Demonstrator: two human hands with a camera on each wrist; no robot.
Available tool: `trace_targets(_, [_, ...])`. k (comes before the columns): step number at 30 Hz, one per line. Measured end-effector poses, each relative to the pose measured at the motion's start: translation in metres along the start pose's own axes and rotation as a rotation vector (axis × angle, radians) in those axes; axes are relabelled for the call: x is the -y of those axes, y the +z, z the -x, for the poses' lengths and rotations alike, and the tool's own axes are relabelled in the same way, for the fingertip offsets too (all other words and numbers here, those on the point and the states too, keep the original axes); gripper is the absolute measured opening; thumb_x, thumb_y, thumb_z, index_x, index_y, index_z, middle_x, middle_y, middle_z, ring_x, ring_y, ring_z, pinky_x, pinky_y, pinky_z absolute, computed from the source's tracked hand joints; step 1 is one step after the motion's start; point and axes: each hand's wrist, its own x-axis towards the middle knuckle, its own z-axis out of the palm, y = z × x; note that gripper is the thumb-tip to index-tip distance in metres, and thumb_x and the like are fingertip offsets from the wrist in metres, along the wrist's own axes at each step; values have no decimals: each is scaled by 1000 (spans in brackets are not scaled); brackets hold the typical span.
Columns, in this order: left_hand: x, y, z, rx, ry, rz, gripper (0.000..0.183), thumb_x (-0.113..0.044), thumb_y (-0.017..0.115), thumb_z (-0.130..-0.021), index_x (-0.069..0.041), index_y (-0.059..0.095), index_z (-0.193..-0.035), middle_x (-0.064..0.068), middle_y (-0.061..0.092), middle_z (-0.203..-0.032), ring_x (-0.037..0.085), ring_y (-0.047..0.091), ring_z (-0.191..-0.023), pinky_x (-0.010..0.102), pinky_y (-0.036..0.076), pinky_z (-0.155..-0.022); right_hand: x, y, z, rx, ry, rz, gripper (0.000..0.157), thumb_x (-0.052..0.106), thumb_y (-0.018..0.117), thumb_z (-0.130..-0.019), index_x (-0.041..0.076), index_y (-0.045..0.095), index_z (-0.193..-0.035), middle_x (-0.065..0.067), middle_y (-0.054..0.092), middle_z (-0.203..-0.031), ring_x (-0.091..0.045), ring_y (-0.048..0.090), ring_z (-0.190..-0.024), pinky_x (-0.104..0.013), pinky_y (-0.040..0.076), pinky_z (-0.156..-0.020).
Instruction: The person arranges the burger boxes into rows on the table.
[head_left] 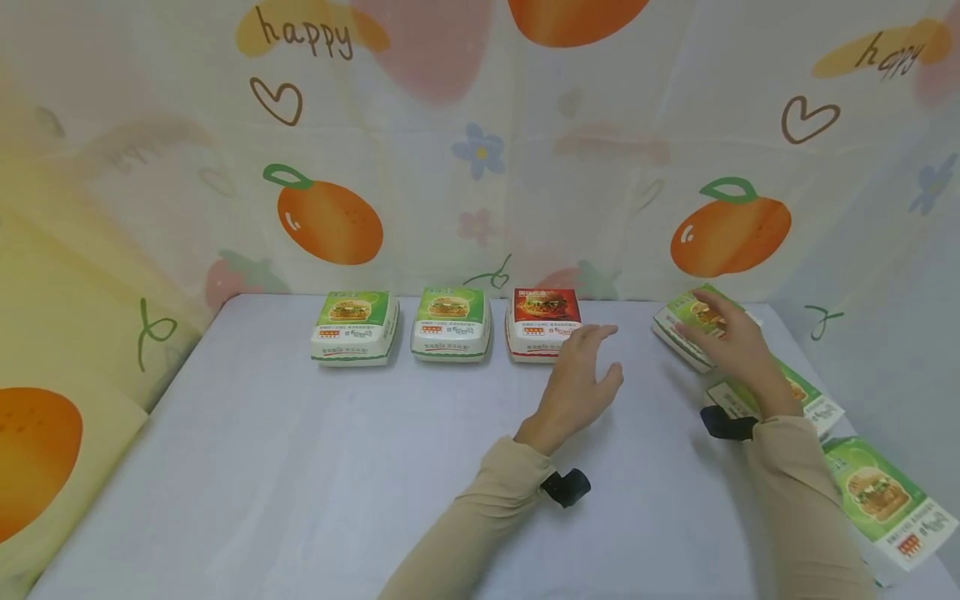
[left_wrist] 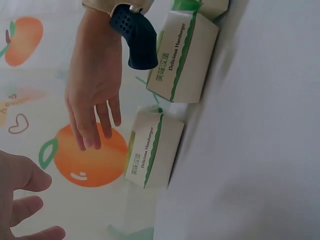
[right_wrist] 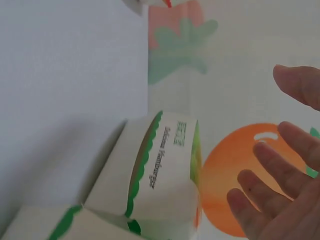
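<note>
My left hand (head_left: 577, 383) hovers over the table with fingers extended, its fingertips overlapping the right side of a red hamburger box (head_left: 542, 310) in the head view. My right hand (head_left: 738, 354), fingers spread and holding nothing, is raised over the tilted far-right green hamburger box (head_left: 686, 321). The left wrist view shows space between that hand and this box's printed side (left_wrist: 155, 150). A second green box (head_left: 806, 392) lies behind my right wrist, partly hidden by it. Nearer me, a third green box (head_left: 885, 492) stands by my right forearm.
Two more green hamburger boxes, one at the left (head_left: 352, 325) and one in the middle (head_left: 452, 321), stand in a row with the red one along the back of the white table (head_left: 262, 467). A printed cloth (head_left: 420, 208) hangs directly behind them.
</note>
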Motion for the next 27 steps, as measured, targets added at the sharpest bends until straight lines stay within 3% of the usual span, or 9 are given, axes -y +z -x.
trace_targets(4, [-4, 6, -4, 36, -11, 17, 50, -20, 58, -98, -18, 46, -146, 4, 44, -150, 19, 43, -140, 40, 41, -114, -7, -8, 0, 57, 25, 20, 74, 38, 56, -100, 1, 23, -155, -34, 24, -156, -55, 30, -136, -70, 35, -101])
trace_targets(9, [-5, 14, -10, 79, -31, 28, 52, -22, 58, -98, -20, 44, -148, 3, 42, -153, 18, 41, -142, 40, 41, -114, -14, -16, -1, 126, 62, 29, 78, 39, 57, -99, 0, 19, -156, -36, 15, -158, -59, 16, -142, -77, 20, -108])
trace_targets(18, [-5, 26, -19, 127, -45, 26, 54, -24, 57, -98, -21, 41, -150, 1, 41, -154, 16, 42, -141, 37, 41, -115, -29, -29, -9, 208, 53, 112, 81, 36, 60, -98, -8, 19, -153, -39, 14, -155, -59, 16, -141, -75, 20, -109])
trace_targets(27, [-11, 37, -26, 175, -53, 38, 57, -28, 54, -99, -23, 36, -153, -2, 36, -157, 11, 36, -145, 31, 36, -118, -37, -36, -12, 239, 75, 104, 80, 33, 58, -99, -12, 16, -151, -43, 9, -154, -61, 13, -140, -76, 20, -108])
